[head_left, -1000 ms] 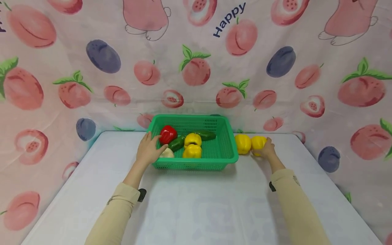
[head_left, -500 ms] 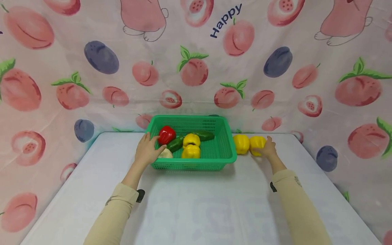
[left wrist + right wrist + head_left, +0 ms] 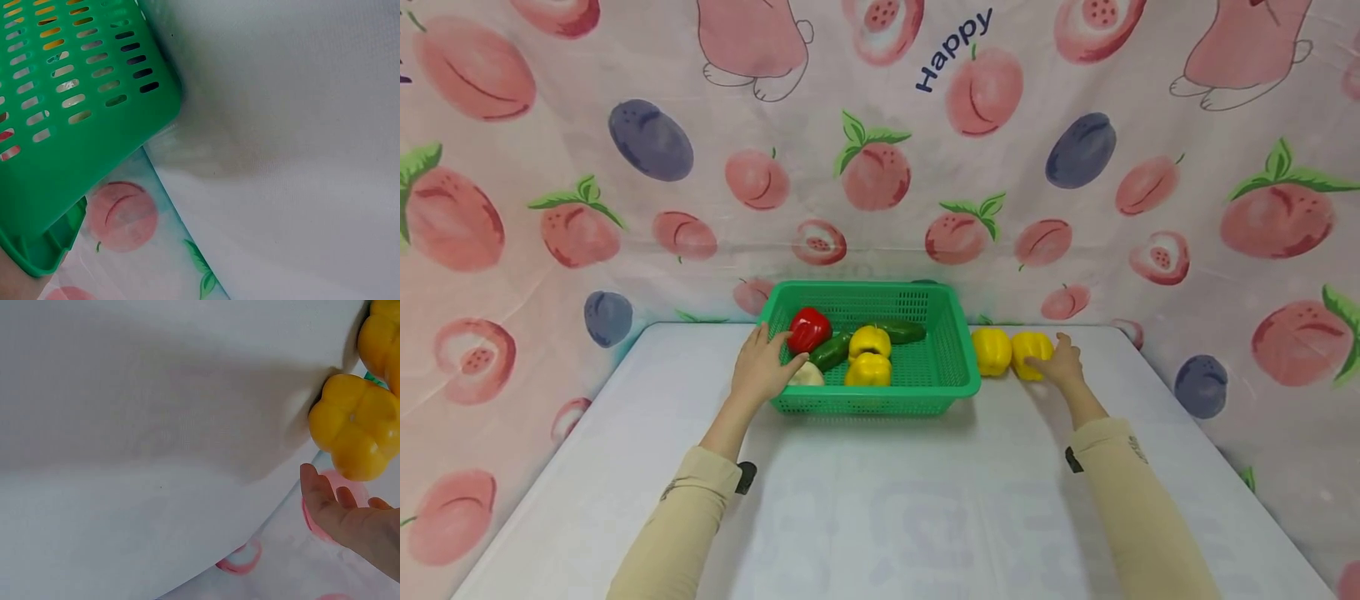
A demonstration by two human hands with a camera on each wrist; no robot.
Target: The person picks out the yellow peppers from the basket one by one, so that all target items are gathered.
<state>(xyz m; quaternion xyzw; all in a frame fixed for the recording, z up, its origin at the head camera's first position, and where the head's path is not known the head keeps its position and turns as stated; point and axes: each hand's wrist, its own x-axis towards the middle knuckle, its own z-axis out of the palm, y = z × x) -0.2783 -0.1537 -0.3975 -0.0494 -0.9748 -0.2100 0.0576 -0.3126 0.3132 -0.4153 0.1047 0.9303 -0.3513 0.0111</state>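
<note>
My left hand [image 3: 760, 369] rests at the left rim of the green plastic basket [image 3: 955, 392], its fingers spread and thumb over the inside. Just past the fingertips lies a red bell pepper [image 3: 810, 330]. A whitish round vegetable [image 3: 807, 375] is partly hidden by the thumb and front wall. My right hand [image 3: 1062, 364] is beside the outer yellow bell pepper [image 3: 1032, 353], on its right. In the right wrist view its loosely bent fingers stand apart from that pepper [image 3: 356, 425]. Another yellow bell pepper [image 3: 992, 351] sits between it and the basket.
Inside the basket are two yellow bell peppers [image 3: 868, 371], one behind the other, and two long dark green vegetables [image 3: 901, 332]. The white table [image 3: 880, 492] ends at a fruit-printed cloth [image 3: 880, 242] behind the basket.
My right hand has drawn slightly back to the right, and the outer yellow pepper now stands more upright beside the other one. The left hand and basket have stayed in place.
</note>
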